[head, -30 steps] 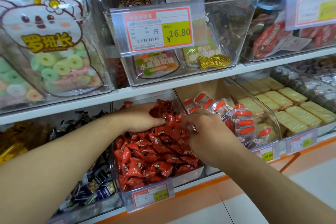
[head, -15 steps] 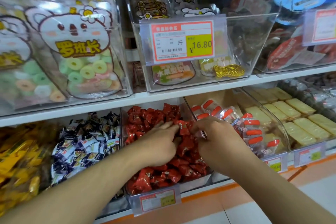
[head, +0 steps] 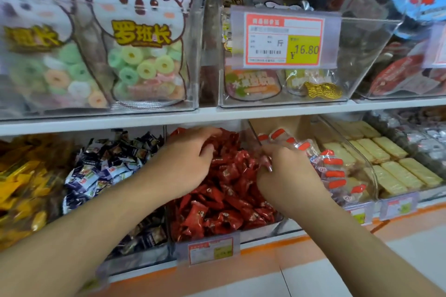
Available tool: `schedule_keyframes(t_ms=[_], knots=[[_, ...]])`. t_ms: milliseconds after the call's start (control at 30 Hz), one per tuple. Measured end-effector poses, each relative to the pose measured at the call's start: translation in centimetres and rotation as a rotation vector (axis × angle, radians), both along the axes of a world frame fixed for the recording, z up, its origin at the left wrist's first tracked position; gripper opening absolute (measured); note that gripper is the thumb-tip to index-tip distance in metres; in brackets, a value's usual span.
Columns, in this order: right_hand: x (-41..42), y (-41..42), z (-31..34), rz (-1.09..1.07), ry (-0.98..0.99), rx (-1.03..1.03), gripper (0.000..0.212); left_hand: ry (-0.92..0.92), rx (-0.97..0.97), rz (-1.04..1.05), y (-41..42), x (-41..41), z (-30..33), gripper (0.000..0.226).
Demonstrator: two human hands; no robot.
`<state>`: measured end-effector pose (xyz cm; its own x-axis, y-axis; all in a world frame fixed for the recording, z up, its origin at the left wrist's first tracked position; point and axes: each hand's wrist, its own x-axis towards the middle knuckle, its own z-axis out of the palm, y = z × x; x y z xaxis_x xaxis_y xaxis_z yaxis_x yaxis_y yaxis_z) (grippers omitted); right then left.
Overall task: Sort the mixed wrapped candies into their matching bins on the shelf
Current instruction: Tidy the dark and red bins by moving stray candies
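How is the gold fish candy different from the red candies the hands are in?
The gold fish candy is gold and fish-shaped; the red candies are red, crinkly wrapped packets. The fish lies alone in the upper shelf's clear bin, beside bigger packets; the red ones are heaped together in a lower bin. The left hand touches the red pile; nothing touches the fish. Both have shiny wrappers.

Both hands reach into the clear bin of red wrapped candies — left hand curled over the heap; right hand pinching a wrapper at its right edge.
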<state>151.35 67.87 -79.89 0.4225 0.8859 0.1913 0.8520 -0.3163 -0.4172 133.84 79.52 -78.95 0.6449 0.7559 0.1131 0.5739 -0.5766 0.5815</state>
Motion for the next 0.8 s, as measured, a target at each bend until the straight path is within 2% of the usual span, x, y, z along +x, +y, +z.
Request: schedule_keyframes(t_ms=[133,233,300,400,500,600,800], knots=[[-0.3,1.7,0.9,-0.024,-0.074,0.074,0.031,-0.003,0.095,0.058,1.7,-3.4,-1.4,0.047],[-1.5,4.0,1.4,0.063,-0.13,0.056,0.026,0.014,0.032,0.044,3.0,-4.8,-3.2,0.055],[-2.8,6.0,1.1,0.166,-0.072,0.027,0.035,-0.023,0.003,0.027,3.3,-4.9,-3.7,0.059],[-4.7,9.0,-0.3,0.287,0.026,-0.121,0.052,-0.102,0.005,-0.01,3.4,-5.0,-4.0,0.058],[-4.8,10.3,-2.5,0.293,0.003,-0.395,0.069,-0.053,-0.038,-0.043,3.7,-5.8,-4.1,0.064],[-4.5,9.7,-2.2,0.266,-0.082,-0.566,0.069,0.027,-0.075,-0.078,4.0,-6.9,-4.2,0.07],[-4.7,8.6,-0.3,0.27,-0.067,-0.612,0.062,0.065,-0.065,-0.118,4.7,-7.5,-4.4,0.073]])
